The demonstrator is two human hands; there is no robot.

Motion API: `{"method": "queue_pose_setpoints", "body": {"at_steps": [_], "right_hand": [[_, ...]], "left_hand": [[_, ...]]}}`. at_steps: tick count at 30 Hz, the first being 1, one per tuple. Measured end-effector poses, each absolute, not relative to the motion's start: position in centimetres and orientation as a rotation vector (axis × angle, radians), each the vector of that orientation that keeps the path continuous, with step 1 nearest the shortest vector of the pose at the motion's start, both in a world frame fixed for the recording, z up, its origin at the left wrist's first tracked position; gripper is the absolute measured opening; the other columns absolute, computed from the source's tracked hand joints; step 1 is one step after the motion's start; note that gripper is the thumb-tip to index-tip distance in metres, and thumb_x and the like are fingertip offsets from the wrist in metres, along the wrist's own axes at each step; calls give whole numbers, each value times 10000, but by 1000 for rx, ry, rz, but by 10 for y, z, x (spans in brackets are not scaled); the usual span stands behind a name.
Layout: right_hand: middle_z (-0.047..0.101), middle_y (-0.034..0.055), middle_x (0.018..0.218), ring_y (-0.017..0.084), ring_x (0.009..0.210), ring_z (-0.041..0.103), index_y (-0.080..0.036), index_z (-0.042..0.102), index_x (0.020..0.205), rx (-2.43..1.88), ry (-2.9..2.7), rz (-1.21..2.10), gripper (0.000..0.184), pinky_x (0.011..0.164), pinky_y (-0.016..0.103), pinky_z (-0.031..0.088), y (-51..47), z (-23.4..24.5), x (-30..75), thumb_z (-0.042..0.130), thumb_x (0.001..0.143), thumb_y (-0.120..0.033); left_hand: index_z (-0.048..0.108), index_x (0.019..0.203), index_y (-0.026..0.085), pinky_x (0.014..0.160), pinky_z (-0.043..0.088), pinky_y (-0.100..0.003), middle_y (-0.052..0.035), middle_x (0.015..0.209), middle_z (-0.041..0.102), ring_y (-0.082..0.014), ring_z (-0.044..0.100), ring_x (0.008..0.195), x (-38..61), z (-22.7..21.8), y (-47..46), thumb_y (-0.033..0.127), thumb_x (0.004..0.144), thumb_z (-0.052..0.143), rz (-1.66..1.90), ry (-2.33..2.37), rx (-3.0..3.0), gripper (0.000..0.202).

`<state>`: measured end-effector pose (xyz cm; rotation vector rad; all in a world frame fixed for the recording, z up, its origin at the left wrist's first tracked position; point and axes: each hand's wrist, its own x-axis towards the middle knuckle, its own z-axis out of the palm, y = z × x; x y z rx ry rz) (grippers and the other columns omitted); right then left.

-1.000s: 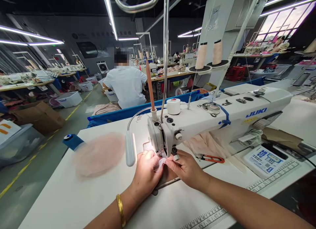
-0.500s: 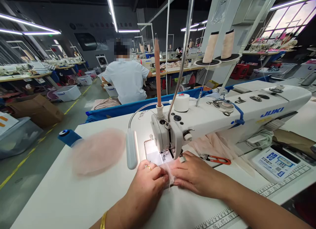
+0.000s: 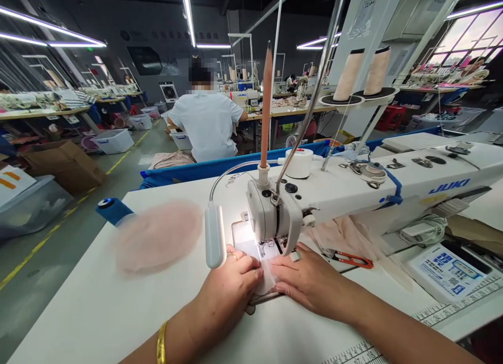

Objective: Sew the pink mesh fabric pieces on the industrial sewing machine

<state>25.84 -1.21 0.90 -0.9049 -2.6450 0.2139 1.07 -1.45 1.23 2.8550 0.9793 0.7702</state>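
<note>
A small piece of sheer pale-pink fabric [image 3: 268, 280] lies on the sewing machine's bed, just in front of the presser foot [image 3: 267, 245]. From the left, my left hand [image 3: 234, 276] has its fingers bent and pressed together on the fabric's edge. My right hand [image 3: 304, 275] holds the other side, thumb and fingers closed on it close below the machine head [image 3: 262, 209]. The fingertips partly cover the fabric. Behind my right hand, more sheer pink fabric [image 3: 346, 235] lies bunched beside orange-handled thread snips [image 3: 353, 259].
A round pile of sheer pink pieces [image 3: 161, 237] and a blue thread cone [image 3: 112, 211] lie to the left. A lamp [image 3: 214, 235] stands close by my left hand. At right are a white box [image 3: 448, 269] and a printed ruler [image 3: 444, 314]. Beyond sits a co-worker [image 3: 204, 123].
The view has shifted, so the machine appears farther right. My left hand has drawn slightly left of the needle area, and more of the bed's front edge shows. Both hands stay on the fabric.
</note>
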Motion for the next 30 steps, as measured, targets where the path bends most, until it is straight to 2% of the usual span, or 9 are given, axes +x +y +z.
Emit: {"method": "queue_pose_setpoints", "body": {"at_steps": [3, 5, 11, 15, 22, 25, 30], "right_hand": [[758, 45, 1047, 274, 968, 582, -202, 703, 985, -937, -2619, 183, 130, 868, 399, 455, -11, 8, 258, 610, 1039, -274], [753, 48, 1042, 267, 957, 578, -202, 702, 990, -915, -2605, 161, 130, 855, 390, 454, -12, 8, 257, 597, 1040, -258], [726, 33, 924, 231, 830, 551, -205, 668, 899, -823, -2607, 140, 197, 819, 379, 443, -16, 8, 258, 562, 1056, -259], [739, 38, 976, 240, 885, 583, -209, 681, 963, -831, -2598, 160, 141, 871, 397, 445, -14, 5, 257, 570, 1047, -234], [757, 34, 1065, 267, 953, 578, -211, 683, 957, -909, -2546, 40, 126, 844, 394, 469, -10, 4, 254, 582, 1033, -213], [757, 38, 1080, 256, 934, 575, -209, 693, 1007, -867, -2537, 41, 137, 839, 395, 472, -11, 4, 255, 561, 1029, -183], [743, 36, 979, 236, 854, 560, -206, 679, 926, -869, -2584, 92, 181, 829, 396, 477, -14, 4, 255, 536, 1022, -152]], "left_hand": [[677, 893, 193, 843, 409, -389, -37, 905, 712, -192, 570, 767, 9, 13, -12, 53, 983, 438, 811, 1000, 2866, 291], [671, 872, 194, 830, 402, -388, -46, 922, 710, -202, 576, 795, 9, 12, -14, 50, 973, 450, 810, 987, 2859, 282], [643, 824, 207, 781, 375, -382, -10, 739, 653, -187, 526, 691, 13, 5, -20, 25, 896, 518, 818, 837, 2867, 232], [626, 779, 202, 772, 395, -379, -24, 765, 670, -182, 526, 673, 10, 4, -17, 41, 905, 512, 798, 857, 2854, 234], [706, 1018, 193, 853, 423, -411, -52, 924, 727, -194, 593, 749, 7, 7, -8, 27, 975, 453, 797, 921, 2904, 306], [709, 1003, 188, 821, 428, -418, -55, 900, 726, -209, 597, 749, 8, 4, -10, 27, 959, 465, 793, 883, 2908, 295], [702, 997, 175, 803, 445, -410, -45, 862, 716, -198, 590, 705, 7, 4, -13, 3, 940, 455, 787, 854, 2887, 307]]}}
